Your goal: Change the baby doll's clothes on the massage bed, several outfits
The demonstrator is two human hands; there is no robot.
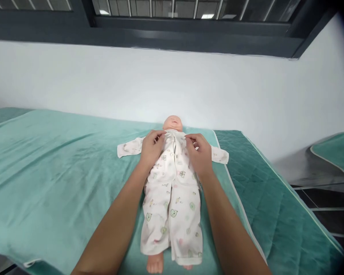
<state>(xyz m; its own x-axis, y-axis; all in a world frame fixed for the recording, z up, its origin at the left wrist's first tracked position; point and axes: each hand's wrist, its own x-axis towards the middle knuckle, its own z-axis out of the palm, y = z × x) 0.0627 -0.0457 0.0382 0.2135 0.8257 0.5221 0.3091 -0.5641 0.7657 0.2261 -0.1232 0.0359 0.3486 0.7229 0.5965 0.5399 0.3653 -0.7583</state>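
Nearest the camera, two bare forearms (229, 225) enter from the lower edge and converge as they run forward, one along either side of a baby doll (173, 121). The doll lies on its back on a light green cover (54, 152), one foot (154, 262) toward the camera, in white printed trousers (186, 214) and a matching shirt (169, 164) with sleeves spread sideways. At the upper chest, the left hand (151, 150) and right hand (201, 154) are set apart, backs upward, fingers curled inward, fingertips at the shirt on either side of its front opening; whether cloth is pinched cannot be told. Beyond, the doll's head lies near a white wall (103, 80), below a dark window frame (189, 36).
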